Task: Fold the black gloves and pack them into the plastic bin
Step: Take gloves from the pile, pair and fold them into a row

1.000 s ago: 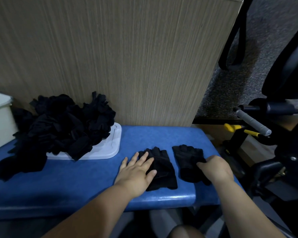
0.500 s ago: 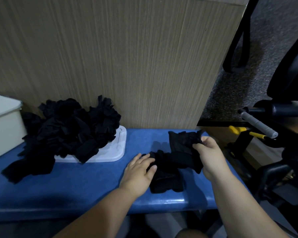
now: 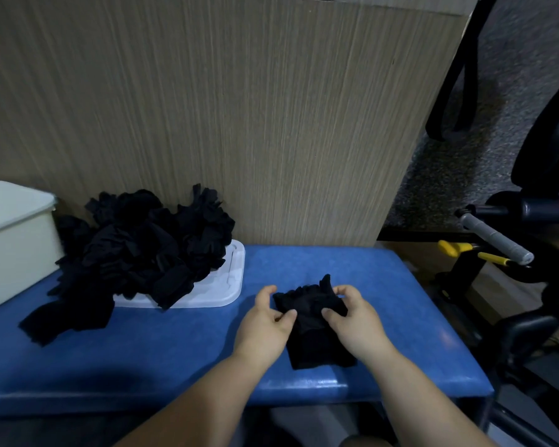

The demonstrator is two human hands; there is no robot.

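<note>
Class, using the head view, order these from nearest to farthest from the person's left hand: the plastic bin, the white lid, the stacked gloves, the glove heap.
1. stacked gloves: gripped by the left hand, just to its right.
2. white lid: behind it, to the left.
3. glove heap: piled on the lid, farther left.
4. plastic bin: at the far left edge.

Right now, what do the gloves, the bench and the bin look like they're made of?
Gloves: soft black knit or woven fabric, matte; they crumple and fold limply. Bench: blue padded vinyl or leatherette, likely; grainy surface with glossy highlights along the front edge. Bin: off-white hard plastic, smooth, dull sheen, rounded rim.
</note>
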